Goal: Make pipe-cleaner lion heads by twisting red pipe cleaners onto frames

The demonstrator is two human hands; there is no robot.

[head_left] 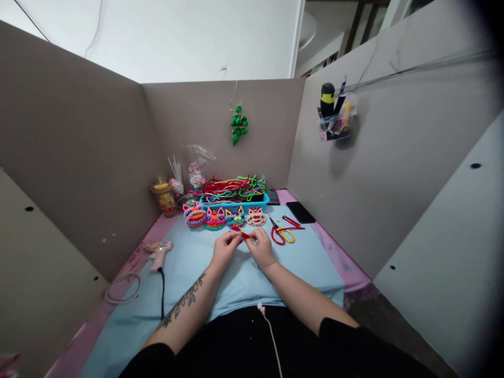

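Note:
Between my two hands is a small red fuzzy piece point(245, 235), apparently pipe cleaner, with a bit of yellow and purple at its far side. My left hand point(227, 247) pinches its left end. The fingers of my right hand point(259, 247) are closed on its right end. Just beyond my hands stand several colourful fuzzy animal-head figures, among them a purple one point(194, 214), a pink one point(214, 218), a blue one point(235, 217) and a white one point(256, 217). Scissors point(280, 232) with red and yellow handles lie right of my right hand.
A blue basket point(232, 206) of coloured pipe cleaners stands at the back. A pink glue gun point(160, 255) with its cord lies left. A phone point(300, 212) and red-handled tool point(291, 221) lie right. A cup point(164, 198) stands back left. Partitions enclose the table.

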